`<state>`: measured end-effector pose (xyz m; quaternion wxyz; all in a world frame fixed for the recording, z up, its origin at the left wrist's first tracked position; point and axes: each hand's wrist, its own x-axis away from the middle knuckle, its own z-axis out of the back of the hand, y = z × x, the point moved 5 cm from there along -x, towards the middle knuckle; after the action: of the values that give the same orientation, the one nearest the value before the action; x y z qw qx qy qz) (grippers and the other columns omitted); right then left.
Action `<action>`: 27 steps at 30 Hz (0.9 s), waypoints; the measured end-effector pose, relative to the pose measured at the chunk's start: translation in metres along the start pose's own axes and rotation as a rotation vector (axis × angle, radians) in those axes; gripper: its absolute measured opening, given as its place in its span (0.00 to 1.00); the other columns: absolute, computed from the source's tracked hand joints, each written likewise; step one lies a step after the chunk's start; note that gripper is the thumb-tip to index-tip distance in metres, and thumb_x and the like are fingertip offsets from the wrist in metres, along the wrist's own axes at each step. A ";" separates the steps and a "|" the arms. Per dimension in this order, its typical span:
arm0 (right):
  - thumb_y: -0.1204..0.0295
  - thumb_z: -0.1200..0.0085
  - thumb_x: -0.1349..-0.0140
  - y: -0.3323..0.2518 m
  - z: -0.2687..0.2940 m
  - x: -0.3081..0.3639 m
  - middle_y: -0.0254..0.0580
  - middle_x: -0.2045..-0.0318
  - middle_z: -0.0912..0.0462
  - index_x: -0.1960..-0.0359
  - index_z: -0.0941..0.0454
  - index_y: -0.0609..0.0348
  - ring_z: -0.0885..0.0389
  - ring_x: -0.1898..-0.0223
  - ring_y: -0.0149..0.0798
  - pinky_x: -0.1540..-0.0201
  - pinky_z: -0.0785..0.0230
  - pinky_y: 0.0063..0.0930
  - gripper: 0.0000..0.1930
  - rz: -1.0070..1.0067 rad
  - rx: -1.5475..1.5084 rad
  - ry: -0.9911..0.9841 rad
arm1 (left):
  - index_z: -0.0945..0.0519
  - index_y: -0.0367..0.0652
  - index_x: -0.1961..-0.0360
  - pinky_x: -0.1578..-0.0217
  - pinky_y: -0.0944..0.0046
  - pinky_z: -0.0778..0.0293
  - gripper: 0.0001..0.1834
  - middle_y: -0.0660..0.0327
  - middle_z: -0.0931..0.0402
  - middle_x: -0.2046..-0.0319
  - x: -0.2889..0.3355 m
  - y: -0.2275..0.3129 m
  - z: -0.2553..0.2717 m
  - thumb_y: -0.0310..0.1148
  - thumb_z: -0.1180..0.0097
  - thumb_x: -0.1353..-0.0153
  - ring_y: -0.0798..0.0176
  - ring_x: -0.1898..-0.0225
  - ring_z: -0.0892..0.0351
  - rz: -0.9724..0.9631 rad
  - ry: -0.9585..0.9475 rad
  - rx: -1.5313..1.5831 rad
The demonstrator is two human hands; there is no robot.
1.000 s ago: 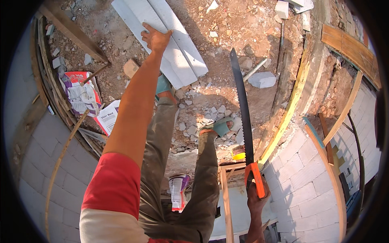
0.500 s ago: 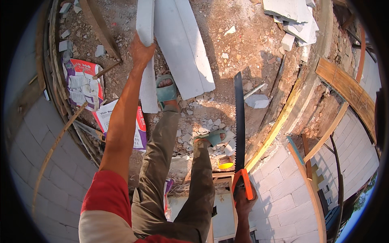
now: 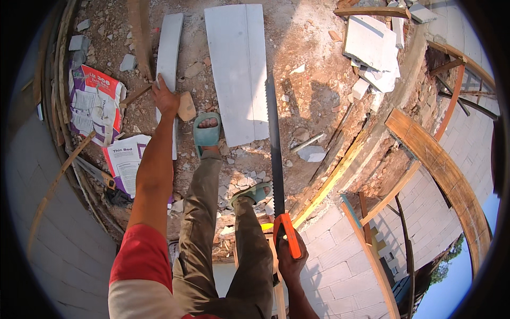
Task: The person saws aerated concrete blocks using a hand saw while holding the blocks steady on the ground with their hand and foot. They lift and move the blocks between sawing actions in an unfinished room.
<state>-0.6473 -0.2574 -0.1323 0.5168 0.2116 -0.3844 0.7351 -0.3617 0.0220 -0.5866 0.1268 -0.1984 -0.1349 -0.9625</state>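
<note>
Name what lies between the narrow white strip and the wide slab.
Between strip and slab, the head view shows a tan stone, the sandaled left foot and rubble-strewn dirt.

Left hand (image 3: 167, 99) on strip (image 3: 169, 45), which lies on ground (image 3: 300, 45), running ahead of and behind that hand. Stone (image 3: 186, 108) just right of left hand; slab (image 3: 236, 74) farther right, ahead of right hand (image 3: 292, 254). Saw (image 3: 277, 159) in right hand, blade pointing ahead to slab's right edge, contact unclear. Bags (image 3: 95, 106) left of left hand. Slab pile (image 3: 370, 45) well ahead-right of right hand; block wall (image 3: 340, 255) right of it.
</note>
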 end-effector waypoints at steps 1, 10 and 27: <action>0.75 0.48 0.40 -0.009 -0.005 -0.003 0.46 0.68 0.21 0.51 0.24 0.71 0.23 0.68 0.38 0.62 0.29 0.34 0.16 0.016 -0.020 -0.004 | 0.50 0.58 0.25 0.39 0.32 0.39 0.53 0.42 0.44 0.32 -0.001 -0.006 -0.001 0.34 0.32 0.49 0.32 0.34 0.42 0.025 -0.024 -0.012; 0.76 0.44 0.35 -0.061 -0.040 -0.044 0.51 0.49 0.20 0.42 0.26 0.68 0.21 0.51 0.38 0.48 0.29 0.31 0.20 0.123 -0.054 0.083 | 0.22 0.38 0.49 0.51 0.58 0.25 0.25 0.46 0.20 0.55 0.106 0.050 0.060 0.45 0.36 0.40 0.51 0.55 0.18 -0.079 -0.803 0.538; 0.73 0.37 0.44 -0.065 -0.086 -0.056 0.59 0.48 0.28 0.33 0.41 0.69 0.25 0.46 0.56 0.44 0.31 0.44 0.37 0.627 0.037 -0.500 | 0.19 0.37 0.49 0.45 0.63 0.28 0.18 0.63 0.35 0.47 0.330 0.108 0.203 0.35 0.36 0.37 0.65 0.46 0.26 0.642 -0.957 1.340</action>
<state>-0.5586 -0.2126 -0.2024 0.1539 0.2657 -0.5309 0.7898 -0.5528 -0.0784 -0.2467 0.4107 -0.4923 -0.6470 -0.4127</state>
